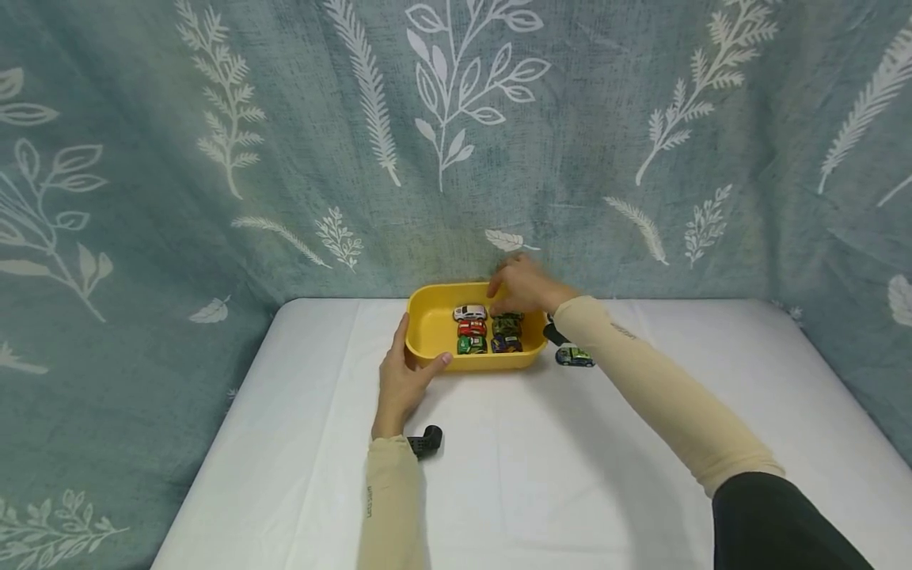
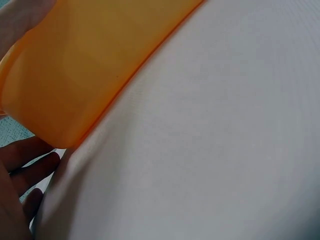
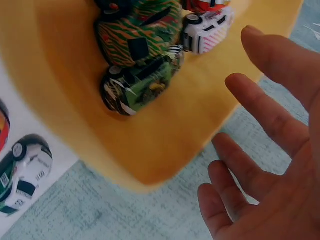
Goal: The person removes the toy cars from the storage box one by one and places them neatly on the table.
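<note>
A yellow tub (image 1: 427, 360) stands near the back of the table with several toy cars inside. My left hand (image 1: 402, 384) spans its front left corner, thumb along the front wall and straight fingers along the left side. Over the tub's back right part is my right hand (image 1: 522, 285), with nothing in its spread fingers in the right wrist view. Below them lie a green toy car (image 3: 142, 87), a striped toy car (image 3: 142, 37) and a white toy car (image 3: 207, 32). A red toy car (image 1: 472, 328) and a purple toy car (image 1: 507, 344) sit in front.
Just right of the tub, a green and blue toy car (image 1: 574, 357) lies on the white table (image 1: 541, 475), partly beside my right forearm. In the right wrist view, a white and green toy car (image 3: 27, 172) is outside the tub. A patterned curtain (image 1: 570, 174) hangs right behind.
</note>
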